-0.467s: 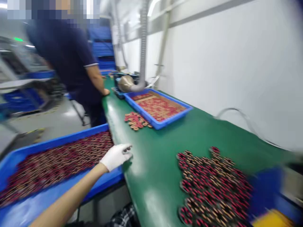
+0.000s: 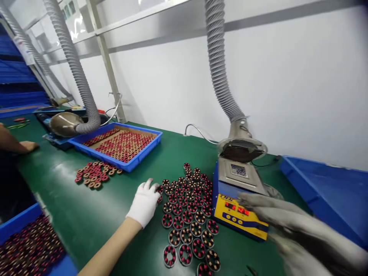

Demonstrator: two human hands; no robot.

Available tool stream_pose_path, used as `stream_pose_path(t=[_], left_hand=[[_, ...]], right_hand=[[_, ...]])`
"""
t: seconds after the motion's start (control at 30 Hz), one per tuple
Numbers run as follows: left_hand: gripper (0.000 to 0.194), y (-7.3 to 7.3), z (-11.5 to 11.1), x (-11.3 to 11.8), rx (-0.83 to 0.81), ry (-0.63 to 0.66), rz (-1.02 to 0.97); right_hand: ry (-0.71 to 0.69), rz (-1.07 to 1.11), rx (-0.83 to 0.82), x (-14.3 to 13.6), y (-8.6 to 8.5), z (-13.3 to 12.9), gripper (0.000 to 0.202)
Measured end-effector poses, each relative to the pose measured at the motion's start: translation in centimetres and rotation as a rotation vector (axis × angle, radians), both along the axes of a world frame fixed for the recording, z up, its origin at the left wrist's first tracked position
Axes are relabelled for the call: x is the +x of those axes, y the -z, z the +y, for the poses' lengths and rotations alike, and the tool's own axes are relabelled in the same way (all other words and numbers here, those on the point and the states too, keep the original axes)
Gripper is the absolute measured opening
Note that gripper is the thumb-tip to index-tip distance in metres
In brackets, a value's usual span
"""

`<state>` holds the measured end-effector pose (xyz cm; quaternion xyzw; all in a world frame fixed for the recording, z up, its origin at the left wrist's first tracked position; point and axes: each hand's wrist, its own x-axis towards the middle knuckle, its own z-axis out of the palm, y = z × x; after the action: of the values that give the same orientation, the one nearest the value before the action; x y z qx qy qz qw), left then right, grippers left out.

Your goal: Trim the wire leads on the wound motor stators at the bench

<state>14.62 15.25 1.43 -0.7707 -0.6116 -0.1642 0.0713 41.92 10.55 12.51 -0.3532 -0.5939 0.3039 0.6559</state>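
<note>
Resting flat on the green tabletop [image 2: 86, 214], the left hand [image 2: 145, 203] in a white glove has its fingers spread loose, fingertips touching the left edge of the cluster of rings [image 2: 188, 214]; its grip is wide and holds nothing. These small round rings, red and copper wound, lie flat in rough rows just left of the blue and yellow machine [image 2: 240, 191]; the nearest ones at the bottom edge are cut off by the frame. The right hand [image 2: 299, 234] in a grey glove is heavily blurred at lower right, in front of the machine's yellow front and partly out of frame; cannot tell whether its grip is wide or closed, or whether it holds anything. A ribbed grey hose [image 2: 218, 65] comes down to a round metal hood [image 2: 241, 147] on top of the machine. Further left, a blue tray [image 2: 120, 142] holds more rings in rows, with a small loose pile [image 2: 94, 175] just in front of it. A second hose [image 2: 74, 69] ends beside that tray. Another blue tray [image 2: 17, 224] of rings is cut off at lower left, and an empty-looking blue bin [image 2: 327, 188] at right is also cropped. Another person's hand [image 2: 27, 145] rests on the tabletop at far left, arm mostly out of view.
</note>
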Motion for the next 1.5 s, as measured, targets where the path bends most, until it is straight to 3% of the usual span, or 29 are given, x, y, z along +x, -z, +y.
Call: stream_pose_path(t=[0.13, 0.23, 0.33, 0.43, 0.53, 0.6, 0.67, 0.77, 0.9, 1.03, 1.2, 1.37, 1.5], left_hand=[[0.019, -5.5, -0.5, 3.4, 0.252, 0.042, -0.096], [0.021, -9.6, -1.2, 7.9, 0.581, 0.225, -0.262], [0.018, -11.4, -1.4, 11.6, 0.782, 0.293, -0.325], [0.024, -11.4, -1.2, 13.1, 0.829, 0.363, -0.349], [0.027, -10.9, -1.2, 13.1, 0.756, 0.442, -0.495], [0.032, -10.6, -1.3, 12.8, 0.583, 0.451, -0.706], [0.049, -10.4, -1.3, 12.3, 0.353, 0.445, -0.883], [0.056, -10.1, -0.8, 11.5, 0.169, 0.510, -0.886], [0.034, -10.2, 0.1, 10.4, 0.280, 0.618, -0.821], [0.033, -10.7, 0.0, 10.2, 0.458, 0.561, -0.638], [0.043, -10.7, -0.3, 10.5, 0.286, 0.590, -0.766], [0.029, -10.7, -0.2, 10.4, 0.414, 0.567, -0.637], [0.023, -10.7, -0.2, 10.5, 0.336, 0.607, -0.730]], right_hand=[[0.052, 0.190, -0.132, -2.3, -0.6, 2.5, 0.007], [-0.195, 0.422, -0.310, -3.6, 0.0, 3.9, 0.017], [-0.459, 0.660, -0.362, -3.6, 0.2, 3.9, 0.022], [-0.444, 0.740, -0.311, -2.7, 0.0, 3.3, 0.026], [-0.403, 0.663, -0.267, -1.9, -0.1, 3.4, 0.025], [-0.380, 0.613, -0.264, -1.7, 0.1, 3.7, 0.023], [-0.363, 0.596, -0.263, -1.8, 0.5, 4.1, 0.023], [-0.433, 0.589, -0.308, -2.3, 1.0, 4.4, 0.022], [-0.497, 0.559, -0.359, -3.2, 1.1, 4.6, 0.025], [-0.501, 0.516, -0.374, -3.7, 1.0, 4.7, 0.039], [-0.638, 0.669, -0.514, -3.2, 1.4, 3.8, 0.034], [-0.551, 0.585, -0.403, -3.7, 0.9, 3.4, 0.028], [-0.430, 0.460, -0.314, -3.2, 0.1, 3.5, 0.030]])
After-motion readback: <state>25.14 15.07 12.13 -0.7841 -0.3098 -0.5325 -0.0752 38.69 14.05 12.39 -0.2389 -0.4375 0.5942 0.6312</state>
